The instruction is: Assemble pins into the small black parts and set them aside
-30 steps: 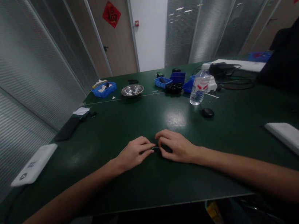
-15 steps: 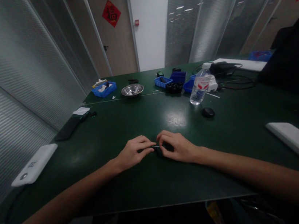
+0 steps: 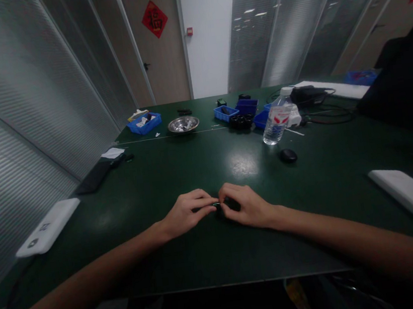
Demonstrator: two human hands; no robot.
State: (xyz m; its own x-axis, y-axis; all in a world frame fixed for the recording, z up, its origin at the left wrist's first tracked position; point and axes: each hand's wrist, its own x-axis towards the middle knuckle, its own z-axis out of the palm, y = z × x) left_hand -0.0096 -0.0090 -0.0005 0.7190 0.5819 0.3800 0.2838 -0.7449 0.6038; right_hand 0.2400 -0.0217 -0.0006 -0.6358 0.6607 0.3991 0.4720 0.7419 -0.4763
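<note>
Over the front middle of the dark green table (image 3: 149, 268), my two hands meet fingertip to fingertip. My left hand (image 3: 188, 212) pinches a small dark piece (image 3: 217, 206) with a shiny spot, its thumb and fingers pressed together. From the other side, the curled thumb and fingers of my right hand (image 3: 246, 205) close at the same piece. Most of the piece is hidden by the fingertips, and it is too small for me to tell its kind. Whether my right hand holds a separate part cannot be made out.
A water bottle (image 3: 277, 120) and black mouse (image 3: 288, 155) stand right of centre. Farther back are a metal bowl (image 3: 184, 131), a blue bin (image 3: 145, 128) and a blue basket (image 3: 226, 116). White devices lie left (image 3: 51, 228) and right (image 3: 411, 193). A dark-clothed person (image 3: 406, 82) is at the right.
Both hands have shifted very slightly downward in view, and their fingertips sit a little closer together around the small piece. The things on the table have stayed put.
</note>
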